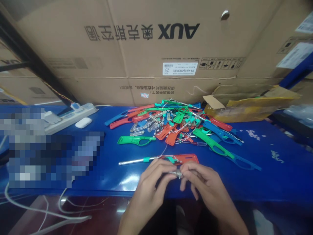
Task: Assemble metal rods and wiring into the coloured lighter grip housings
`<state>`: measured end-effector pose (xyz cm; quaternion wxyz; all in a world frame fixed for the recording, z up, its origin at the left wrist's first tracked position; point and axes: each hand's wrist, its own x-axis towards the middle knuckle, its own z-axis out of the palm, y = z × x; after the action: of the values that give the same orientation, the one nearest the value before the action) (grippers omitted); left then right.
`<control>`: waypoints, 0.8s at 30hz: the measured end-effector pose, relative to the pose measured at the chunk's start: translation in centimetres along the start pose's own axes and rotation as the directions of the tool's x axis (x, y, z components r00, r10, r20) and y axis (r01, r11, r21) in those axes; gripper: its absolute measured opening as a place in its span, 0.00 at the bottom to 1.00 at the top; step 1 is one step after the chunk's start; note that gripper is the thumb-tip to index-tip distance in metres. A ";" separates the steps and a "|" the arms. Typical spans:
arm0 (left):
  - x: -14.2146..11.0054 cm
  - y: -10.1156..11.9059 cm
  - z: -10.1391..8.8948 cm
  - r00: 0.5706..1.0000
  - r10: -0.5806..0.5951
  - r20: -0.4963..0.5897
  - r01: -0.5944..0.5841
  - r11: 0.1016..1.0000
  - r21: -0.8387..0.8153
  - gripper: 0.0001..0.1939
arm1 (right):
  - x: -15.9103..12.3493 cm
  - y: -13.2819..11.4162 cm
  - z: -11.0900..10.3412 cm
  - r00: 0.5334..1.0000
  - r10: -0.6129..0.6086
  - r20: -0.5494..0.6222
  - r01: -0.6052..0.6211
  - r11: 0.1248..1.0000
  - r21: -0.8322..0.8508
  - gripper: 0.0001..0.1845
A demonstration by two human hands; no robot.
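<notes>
Between my left hand (pixel 156 181) and my right hand (pixel 201 178), just above the table's front edge, is a small greyish clear piece (pixel 176 173), apparently a lighter fuel tank. Fingertips of both hands pinch it, one at each end, partly hiding it. Right behind lies an open orange lighter half-shell (pixel 189 158) with a metal barrel (pixel 132 161) and a green trigger (pixel 171 159). Farther back is a pile of red, blue and green lighter shells (pixel 166 130), mixed with clear fuel tanks (pixel 153 125) and thin white wires. A green half-shell (pixel 135 140) lies apart at the pile's left.
A large cardboard box (pixel 141 65) stands behind the blue table (pixel 117 178). An open yellow-taped carton (pixel 249 107) sits at right, with small white scraps (pixel 253 134) nearby. On the left are a power strip (pixel 70 118), a white earbud case (pixel 83 122), cables and a blurred area.
</notes>
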<state>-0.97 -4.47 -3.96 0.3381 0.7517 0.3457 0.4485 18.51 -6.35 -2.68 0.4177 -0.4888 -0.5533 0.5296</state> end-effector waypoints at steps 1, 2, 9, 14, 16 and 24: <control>0.0 0.0 0.0 1.000 0.006 0.000 -0.006 1.000 0.000 0.11 | 0.0 0.0 0.0 1.000 0.004 -0.007 -0.004 1.000 0.001 0.17; 0.0 0.0 0.0 1.000 0.010 0.004 -0.010 1.000 0.000 0.11 | 0.0 0.0 0.0 1.000 0.010 -0.017 -0.009 1.000 0.007 0.17; 0.2 0.0 -0.1 0.998 0.063 0.013 -0.063 0.998 -0.025 0.11 | 0.1 0.4 -0.1 0.997 0.029 -0.065 -0.024 0.997 0.070 0.16; 0.5 0.2 -0.2 0.998 0.064 0.013 -0.063 0.997 -0.046 0.11 | -0.1 0.5 0.1 0.995 -0.022 -0.101 0.035 0.991 0.126 0.14; 0.5 0.3 -0.3 0.999 0.053 0.009 -0.052 0.998 -0.040 0.12 | -0.1 0.6 0.1 0.994 -0.053 -0.092 0.066 0.986 0.151 0.13; 0.2 0.5 -0.7 1.000 -0.023 -0.022 0.021 0.998 -0.057 0.12 | 0.1 1.2 0.3 0.981 -0.170 -0.098 0.185 0.966 0.180 0.09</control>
<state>-1.43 -4.41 -3.24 0.3605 0.7329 0.3447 0.4628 18.27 -6.40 -3.87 0.5302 -0.4168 -0.5246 0.5196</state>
